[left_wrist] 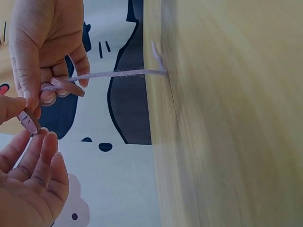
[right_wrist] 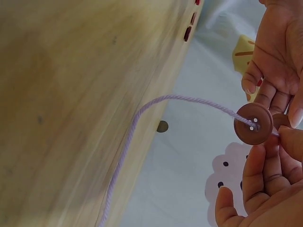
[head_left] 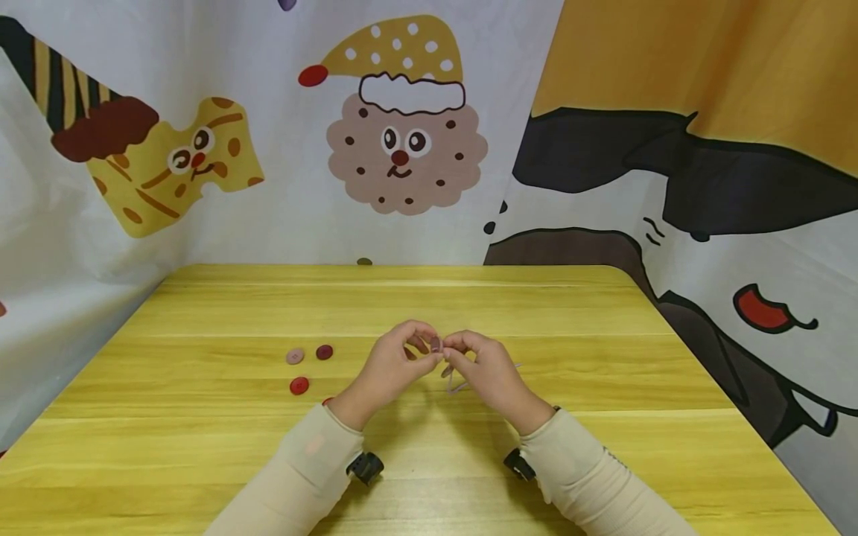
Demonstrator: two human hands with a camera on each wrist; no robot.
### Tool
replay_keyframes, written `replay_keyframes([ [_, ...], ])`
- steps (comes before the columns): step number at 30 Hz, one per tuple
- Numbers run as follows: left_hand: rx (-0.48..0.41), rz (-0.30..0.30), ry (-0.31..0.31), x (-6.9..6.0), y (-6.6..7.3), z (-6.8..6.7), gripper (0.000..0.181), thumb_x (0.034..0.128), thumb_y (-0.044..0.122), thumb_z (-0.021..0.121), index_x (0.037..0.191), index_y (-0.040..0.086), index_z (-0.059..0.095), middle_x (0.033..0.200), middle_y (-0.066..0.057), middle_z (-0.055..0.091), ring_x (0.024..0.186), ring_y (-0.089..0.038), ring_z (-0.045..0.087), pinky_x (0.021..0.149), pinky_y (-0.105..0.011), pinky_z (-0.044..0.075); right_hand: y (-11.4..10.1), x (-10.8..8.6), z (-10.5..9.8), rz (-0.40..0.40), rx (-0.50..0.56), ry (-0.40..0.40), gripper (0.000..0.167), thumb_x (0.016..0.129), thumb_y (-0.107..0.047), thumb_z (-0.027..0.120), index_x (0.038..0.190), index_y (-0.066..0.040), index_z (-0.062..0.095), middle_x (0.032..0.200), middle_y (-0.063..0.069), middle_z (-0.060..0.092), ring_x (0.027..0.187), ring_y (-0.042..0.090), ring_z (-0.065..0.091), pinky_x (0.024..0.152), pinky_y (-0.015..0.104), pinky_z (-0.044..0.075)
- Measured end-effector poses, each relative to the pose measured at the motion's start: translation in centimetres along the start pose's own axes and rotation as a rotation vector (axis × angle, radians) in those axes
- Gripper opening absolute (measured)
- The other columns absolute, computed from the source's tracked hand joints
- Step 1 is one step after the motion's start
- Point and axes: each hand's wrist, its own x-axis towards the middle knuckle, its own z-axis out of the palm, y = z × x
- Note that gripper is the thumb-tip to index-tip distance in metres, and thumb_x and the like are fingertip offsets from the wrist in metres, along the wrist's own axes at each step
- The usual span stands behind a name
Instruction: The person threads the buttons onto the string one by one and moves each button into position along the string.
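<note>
Above the table, my left hand (head_left: 395,362) pinches a brownish button (head_left: 436,345) between thumb and fingertips; the same button (left_wrist: 29,121) shows edge-on in the left wrist view. Touching it from the other side, my right hand (head_left: 492,376) pinches at the button's edge, where the cord meets the fingertips. A second brown button (right_wrist: 253,124) hangs threaded on the lilac cord (right_wrist: 189,99) beside my right fingers. From there the cord runs down to the table. Whether the cord passes through the held button is hidden by fingers.
On the wooden table (head_left: 201,447), left of my hands, lie a pale pink button (head_left: 295,356), a dark red button (head_left: 325,352) and a red button (head_left: 299,385). Another red piece (head_left: 327,401) is partly hidden by my left wrist. A printed curtain (head_left: 281,223) hangs behind the table.
</note>
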Motion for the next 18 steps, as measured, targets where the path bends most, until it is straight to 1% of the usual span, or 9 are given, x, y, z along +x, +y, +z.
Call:
replay_keyframes([
  [5, -0.001, -0.019, 0.006, 0.00, -0.09, 0.05, 0.021, 0.0891, 0.014, 0.070, 0.108, 0.011, 0.061, 0.103, -0.001, 0.061, 0.091, -0.015, 0.057, 0.078, -0.033, 0.047, 0.03, 0.01, 0.03, 0.005, 0.018, 0.000, 0.012, 0.098, -0.012, 0.057, 0.106, -0.006, 0.064, 0.100, 0.019, 0.063, 0.080, 0.024, 0.067, 0.063, 0.045, 0.056],
  [9, -0.006, -0.032, 0.010, 0.01, -0.10, 0.06, 0.019, 0.0892, 0.014, 0.070, 0.105, 0.010, 0.059, 0.100, -0.001, 0.061, 0.090, -0.015, 0.057, 0.078, -0.033, 0.047, 0.01, -0.03, 0.00, -0.001, 0.018, -0.002, 0.012, 0.098, -0.012, 0.057, 0.104, -0.005, 0.064, 0.100, 0.019, 0.063, 0.080, 0.026, 0.068, 0.063, 0.046, 0.056],
  [14, 0.011, -0.027, 0.003, 0.01, -0.06, 0.06, 0.013, 0.0894, 0.014, 0.070, 0.099, 0.011, 0.061, 0.098, 0.000, 0.062, 0.089, -0.015, 0.057, 0.076, -0.032, 0.048, 0.07, 0.00, -0.03, -0.004, 0.010, -0.005, 0.012, 0.098, -0.013, 0.057, 0.104, -0.006, 0.065, 0.100, 0.019, 0.063, 0.079, 0.023, 0.068, 0.063, 0.046, 0.056],
  [18, 0.025, -0.022, -0.005, -0.04, -0.01, 0.07, 0.012, 0.0897, 0.013, 0.070, 0.099, 0.011, 0.062, 0.100, 0.000, 0.062, 0.090, -0.015, 0.057, 0.076, -0.032, 0.048, 0.14, 0.02, -0.06, -0.013, 0.005, -0.007, 0.012, 0.098, -0.014, 0.057, 0.104, -0.006, 0.065, 0.100, 0.018, 0.064, 0.079, 0.022, 0.067, 0.063, 0.046, 0.056],
])
